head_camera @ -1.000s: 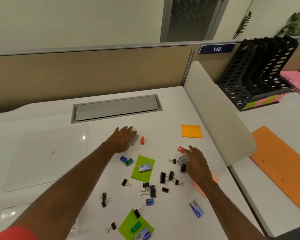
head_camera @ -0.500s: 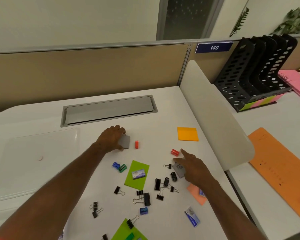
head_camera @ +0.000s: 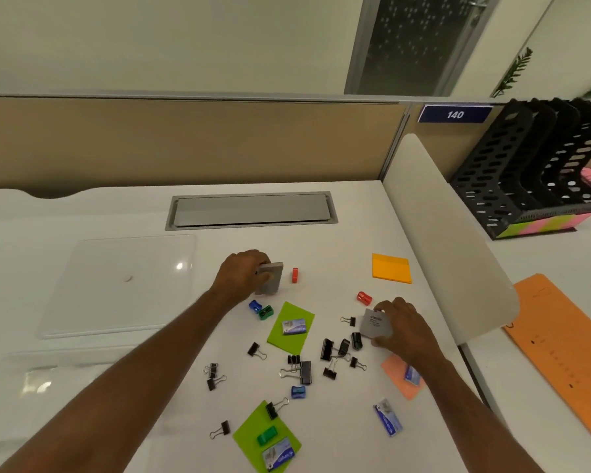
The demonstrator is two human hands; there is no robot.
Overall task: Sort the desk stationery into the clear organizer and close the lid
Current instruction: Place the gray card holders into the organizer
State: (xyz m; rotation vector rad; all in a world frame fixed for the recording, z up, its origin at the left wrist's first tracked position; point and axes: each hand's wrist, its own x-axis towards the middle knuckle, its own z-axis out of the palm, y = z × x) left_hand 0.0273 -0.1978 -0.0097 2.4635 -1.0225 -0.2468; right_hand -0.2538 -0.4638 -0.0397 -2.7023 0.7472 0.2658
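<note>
My left hand (head_camera: 243, 273) grips a grey eraser (head_camera: 270, 279), tilted up off the white desk (head_camera: 348, 233). My right hand (head_camera: 401, 327) holds a second grey eraser (head_camera: 374, 324) at the desk's right side. Between them lie several black binder clips (head_camera: 328, 349), red sharpeners (head_camera: 364, 298), blue and green sharpeners (head_camera: 260, 309), staple boxes (head_camera: 294, 326) and green sticky pads (head_camera: 289, 327). A clear lid (head_camera: 123, 285) lies flat at the left. The clear organizer (head_camera: 31, 380) shows at the lower left edge.
An orange sticky pad (head_camera: 391, 268) sits at the back right. A grey cable hatch (head_camera: 251, 210) is set into the desk. A white curved divider (head_camera: 447, 240) bounds the right side; beyond it stand a black file rack (head_camera: 533, 172) and an orange folder (head_camera: 570, 353).
Both hands have closed on their grey erasers and lifted them on edge. The view has shifted right.
</note>
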